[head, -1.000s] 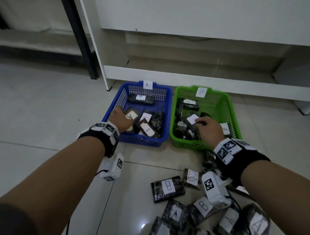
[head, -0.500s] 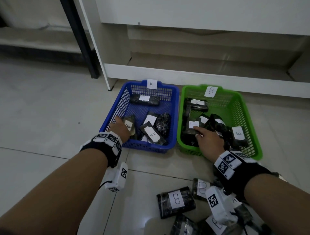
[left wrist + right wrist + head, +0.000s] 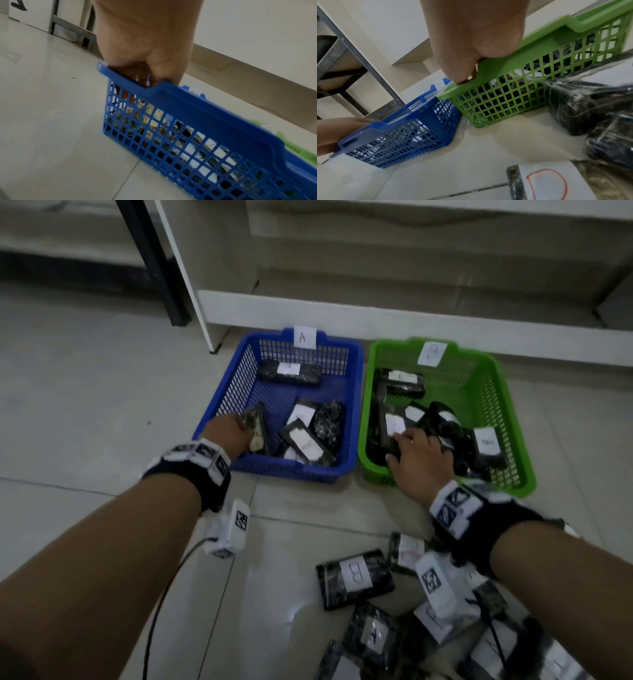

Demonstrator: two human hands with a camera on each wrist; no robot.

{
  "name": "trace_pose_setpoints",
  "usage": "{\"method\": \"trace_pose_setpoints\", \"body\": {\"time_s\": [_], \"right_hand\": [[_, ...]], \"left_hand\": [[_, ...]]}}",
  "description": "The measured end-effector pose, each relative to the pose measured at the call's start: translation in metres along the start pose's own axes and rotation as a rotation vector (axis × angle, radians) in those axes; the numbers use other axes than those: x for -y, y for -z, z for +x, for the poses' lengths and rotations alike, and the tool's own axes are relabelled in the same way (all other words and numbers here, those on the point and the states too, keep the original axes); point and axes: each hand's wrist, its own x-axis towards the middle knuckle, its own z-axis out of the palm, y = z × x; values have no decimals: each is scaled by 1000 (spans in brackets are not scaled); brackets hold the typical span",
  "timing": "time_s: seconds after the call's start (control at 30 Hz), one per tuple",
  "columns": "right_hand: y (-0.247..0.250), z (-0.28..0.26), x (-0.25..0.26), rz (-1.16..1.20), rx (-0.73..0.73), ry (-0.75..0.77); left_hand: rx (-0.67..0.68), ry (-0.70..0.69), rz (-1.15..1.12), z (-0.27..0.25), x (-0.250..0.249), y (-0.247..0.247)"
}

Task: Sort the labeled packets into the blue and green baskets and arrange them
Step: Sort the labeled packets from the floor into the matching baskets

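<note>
The blue basket (image 3: 294, 474) tagged A and the green basket (image 3: 496, 412) tagged B stand side by side on the floor, each holding several black labelled packets. My left hand (image 3: 229, 433) reaches over the blue basket's front left corner and holds a packet (image 3: 256, 428) tipped up on its edge. In the left wrist view my fingers curl down behind the blue rim (image 3: 205, 121). My right hand (image 3: 418, 450) lies palm down on the packets at the front left of the green basket. Its index finger and thumb are stretched out, and the other fingertips are hidden.
Several loose packets lie on the floor in front of the baskets, among them one labelled B (image 3: 354, 577). A white cabinet base (image 3: 411, 320) runs behind the baskets and a black post (image 3: 154, 261) stands at the back left. Bare tile lies to the left.
My left hand has tipped its packet from lying flat up onto its edge. My right hand has slid toward the green basket's front left corner.
</note>
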Motion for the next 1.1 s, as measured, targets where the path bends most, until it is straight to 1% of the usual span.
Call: {"method": "trace_pose_setpoints", "body": {"time_s": [0.1,0.13,0.2,0.27,0.33,0.4,0.47,0.53,0.6,0.67,0.77,0.9,0.93,1.03,1.1], "right_hand": [[4,1,-3,14,49,24],[4,-2,-4,17,46,42],[9,-4,-3,31,-3,92],[19,-10,3,27,-82,144],[26,-26,5,-12,-105,225],[28,-49,4,-62,-77,358],[29,-74,1,-118,-22,509],[30,-99,-3,-172,39,627],[29,-128,-6,-205,98,707],[23,-159,-8,-222,186,773],[10,-204,-13,-268,342,928],[-7,-251,-20,-310,469,1108],[-9,-258,-20,-356,509,1135],[-17,-272,-19,-606,659,1152],[-21,-276,-14,-670,665,1186]], "left_hand": [[-16,-56,-9,-6,1,3],[-42,-69,-14,-9,1,1],[-149,-122,-22,-14,-2,1],[-278,-253,7,-20,-10,2],[-354,-408,101,-38,-24,-2],[-356,-583,209,-66,-41,-12],[-288,-791,319,-99,-54,-25],[-195,-995,362,-131,-58,-37],[-96,-1134,353,-166,-55,-51],[26,-1177,313,-202,-45,-65],[222,-1232,257,-252,-25,-80],[477,-1454,325,-301,7,-97],[525,-1504,333,-309,12,-101],[592,-1572,353,-325,21,-111],[612,-1568,372,-331,19,-116]]}}
